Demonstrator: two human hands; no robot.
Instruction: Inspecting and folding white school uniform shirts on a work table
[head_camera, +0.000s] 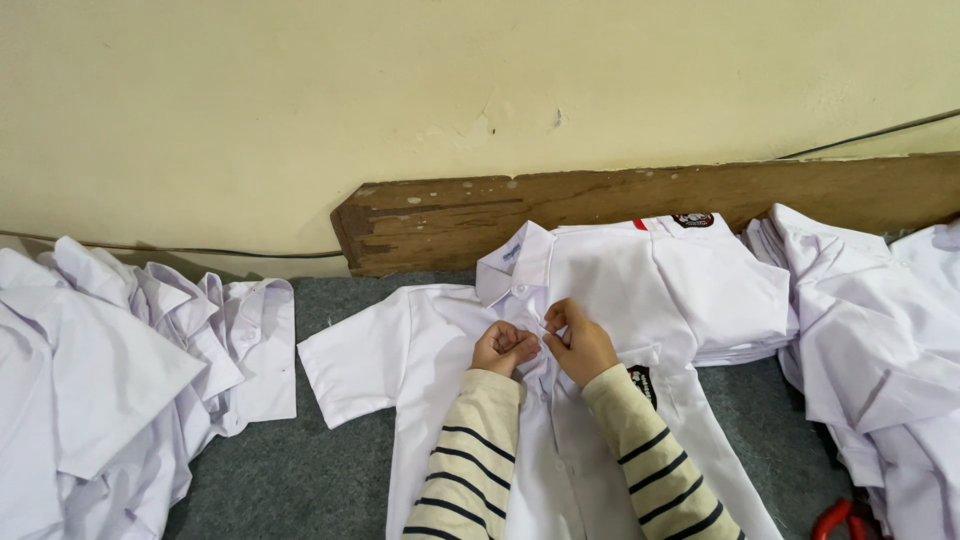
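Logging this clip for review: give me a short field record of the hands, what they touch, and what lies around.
left hand: closed on the front placket of the white shirt
right hand: pinching the same placket, just below the collar
shirt state: spread flat, collar toward the wall
surface: grey carpet
left side: heap of white shirts
right side: pile of white shirts
behind: worn wooden board

One head camera looked steeply down from close above the hands. It faced ahead toward the wall (300, 110) beyond them.
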